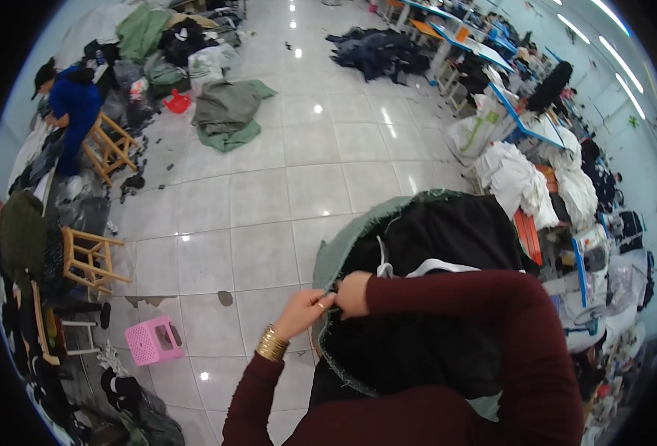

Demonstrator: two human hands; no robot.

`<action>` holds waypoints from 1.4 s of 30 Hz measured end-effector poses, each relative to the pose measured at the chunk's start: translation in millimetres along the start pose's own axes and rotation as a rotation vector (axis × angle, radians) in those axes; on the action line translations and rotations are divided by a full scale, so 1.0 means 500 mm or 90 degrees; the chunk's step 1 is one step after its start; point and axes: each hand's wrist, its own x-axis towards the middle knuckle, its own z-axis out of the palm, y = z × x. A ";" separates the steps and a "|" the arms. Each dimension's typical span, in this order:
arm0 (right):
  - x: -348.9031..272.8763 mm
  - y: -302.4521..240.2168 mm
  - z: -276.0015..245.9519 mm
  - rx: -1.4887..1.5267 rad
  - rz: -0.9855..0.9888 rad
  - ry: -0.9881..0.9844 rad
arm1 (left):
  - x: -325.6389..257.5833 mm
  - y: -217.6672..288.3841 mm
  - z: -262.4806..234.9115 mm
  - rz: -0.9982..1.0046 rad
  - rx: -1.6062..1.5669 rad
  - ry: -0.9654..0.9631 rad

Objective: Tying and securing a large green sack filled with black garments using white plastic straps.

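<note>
In front of me is a large green cloth sack (pixel 341 249) with a frayed rim, full of black fabric (pixel 447 230) that has white strips (pixel 440 265) on it. My left hand (pixel 302 312), below a gold bracelet and a dark red sleeve, pinches the sack's near left rim. Right beside it, my right hand (pixel 353 293) is closed on the same rim, with its arm stretched across the sack's opening. The fingertips of both hands nearly meet. Part of the right hand's grip is hidden behind its own knuckles.
A pink plastic stool (pixel 147 343) and wooden stools (pixel 91 260) stand at left, near a person in blue (pixel 76 100). Green cloth (pixel 228 111) and a dark fabric pile (pixel 380 52) lie on the tiled floor. Sewing tables (pixel 525 123) and white bundles (pixel 514 175) line the right.
</note>
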 end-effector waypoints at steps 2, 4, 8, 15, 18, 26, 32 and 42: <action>-0.146 0.085 -0.053 0.056 0.098 0.239 | 0.067 0.045 -0.006 0.100 0.145 0.056; -0.245 0.194 -0.105 0.174 0.235 0.318 | 0.116 0.079 -0.021 0.192 0.159 0.175; -0.392 0.406 0.022 0.067 0.560 0.420 | 0.268 0.156 0.032 0.409 0.313 0.164; -0.436 0.354 0.210 0.153 0.717 0.293 | 0.528 0.191 0.170 0.446 0.489 0.031; -0.384 0.310 0.283 0.353 0.620 0.311 | 0.602 0.232 0.255 0.463 0.457 -0.034; -0.458 0.216 0.225 0.354 0.566 0.437 | 0.775 0.231 0.422 0.311 0.504 -0.269; -0.454 0.281 0.351 0.331 0.596 0.359 | 0.798 0.220 0.466 0.355 0.233 -0.262; -0.349 0.289 0.387 0.375 0.590 0.246 | 0.555 0.214 0.437 0.338 0.341 -0.233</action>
